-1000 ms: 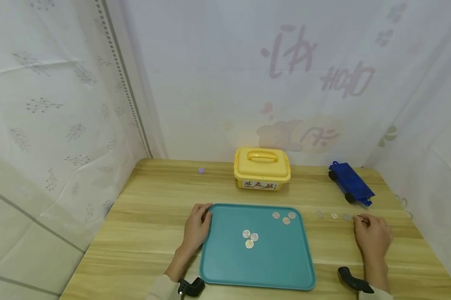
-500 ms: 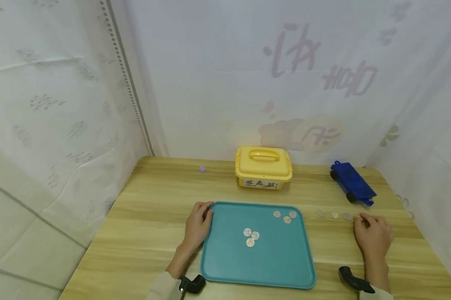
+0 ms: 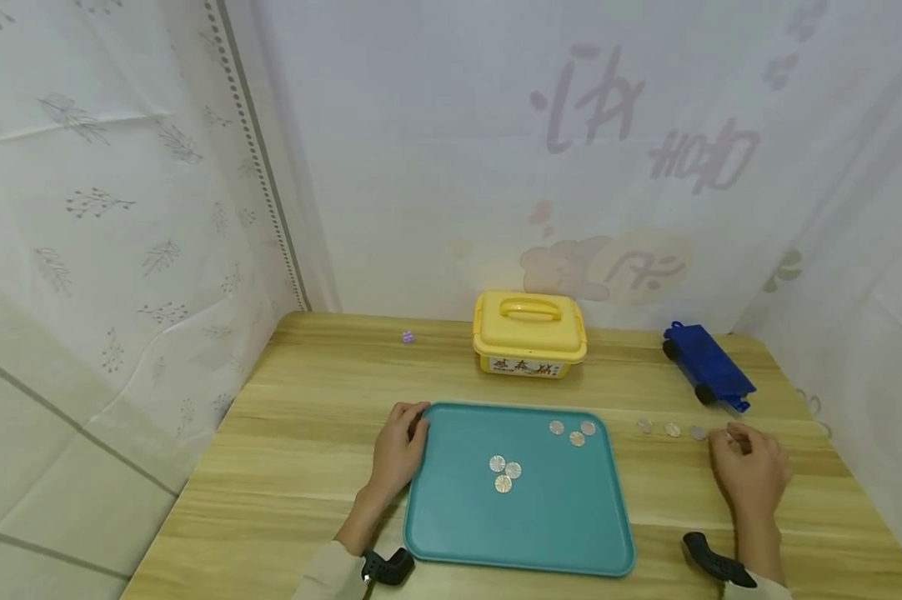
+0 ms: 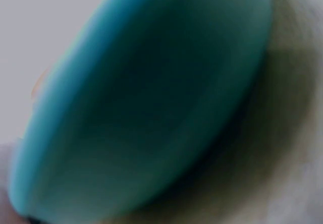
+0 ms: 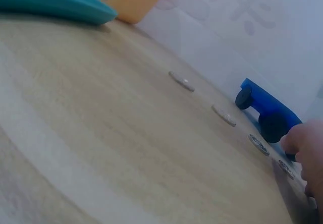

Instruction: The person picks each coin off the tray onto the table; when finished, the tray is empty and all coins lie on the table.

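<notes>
My left hand (image 3: 397,450) rests at the upper-left corner of a teal tray (image 3: 451,546), thumb and forefinger touching its rim. In the left wrist view the tray wall (image 4: 151,108) fills most of the picture, blurred. Three silver coins (image 3: 503,483) lie mid-tray and three more coins (image 3: 577,438) near its upper-right corner. Right of the tray, three coins (image 3: 672,430) form a row on the table. At the row's right end my right hand (image 3: 753,468) pinches another coin (image 5: 286,169) low at the tabletop, partly hidden by the fingers.
A yellow lidded box (image 3: 529,337) with a handle stands behind the tray. A blue toy trailer (image 3: 706,362) with black wheels sits at the back right, beyond the coin row. A small purple piece (image 3: 408,337) lies near the table's back edge, before the curtain.
The whole head view has shifted slightly. The right hand's thumb and fingers have moved a little at the coin. The left hand and the tray keep their places.
</notes>
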### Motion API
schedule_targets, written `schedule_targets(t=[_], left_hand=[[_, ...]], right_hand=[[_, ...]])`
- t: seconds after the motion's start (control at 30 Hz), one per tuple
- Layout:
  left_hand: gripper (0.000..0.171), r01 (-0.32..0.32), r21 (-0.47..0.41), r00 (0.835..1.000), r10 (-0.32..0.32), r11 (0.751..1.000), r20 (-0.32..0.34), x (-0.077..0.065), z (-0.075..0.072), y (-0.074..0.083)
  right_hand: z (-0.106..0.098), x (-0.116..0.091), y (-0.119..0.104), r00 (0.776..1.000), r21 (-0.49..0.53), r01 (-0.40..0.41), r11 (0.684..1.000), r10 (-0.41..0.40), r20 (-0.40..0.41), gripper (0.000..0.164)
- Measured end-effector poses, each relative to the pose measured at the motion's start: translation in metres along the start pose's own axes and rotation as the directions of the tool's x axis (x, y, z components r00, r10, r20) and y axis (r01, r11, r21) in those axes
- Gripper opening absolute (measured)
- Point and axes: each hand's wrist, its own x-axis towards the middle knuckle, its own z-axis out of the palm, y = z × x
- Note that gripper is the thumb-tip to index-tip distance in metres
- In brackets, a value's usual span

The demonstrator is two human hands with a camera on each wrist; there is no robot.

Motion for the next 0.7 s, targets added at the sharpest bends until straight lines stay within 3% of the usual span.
schedule_targets(t=[0.1,0.27,0.33,0.43,0.53,0.7], left_hand=[[0.025,-0.003,-0.007,1.000,0.003,1.000,-0.006,-0.001,-0.001,-0.001],[0.025,-0.015,-0.007,1.000,0.015,1.000,-0.007,-0.002,0.001,-0.002],[0.025,-0.013,-0.011,1.000,0.013,1.000,0.000,-0.003,0.002,-0.002],[0.025,0.003,-0.020,1.000,-0.003,1.000,0.008,-0.004,0.002,-0.001],[0.025,0.023,-0.021,1.000,-0.022,1.000,0.011,-0.004,0.001,-0.002],[0.025,0.006,-0.012,1.000,-0.006,1.000,0.009,-0.001,-0.001,-0.004]], right_hand=[[0.001,0.001,-0.001,0.999,0.058,-0.009,0.998,0.011,-0.049,0.035],[0.002,0.001,-0.002,0.980,0.168,0.090,0.982,-0.058,-0.189,0.027],[0.001,-0.002,-0.005,0.975,0.210,0.126,0.970,-0.082,-0.208,0.025],[0.001,-0.007,-0.015,0.981,0.213,0.164,0.963,-0.136,-0.139,0.024],[0.004,-0.011,-0.033,0.971,0.161,0.235,0.959,-0.239,0.004,0.026],[0.017,-0.019,-0.071,0.879,0.173,0.404,0.898,-0.433,0.198,0.032]])
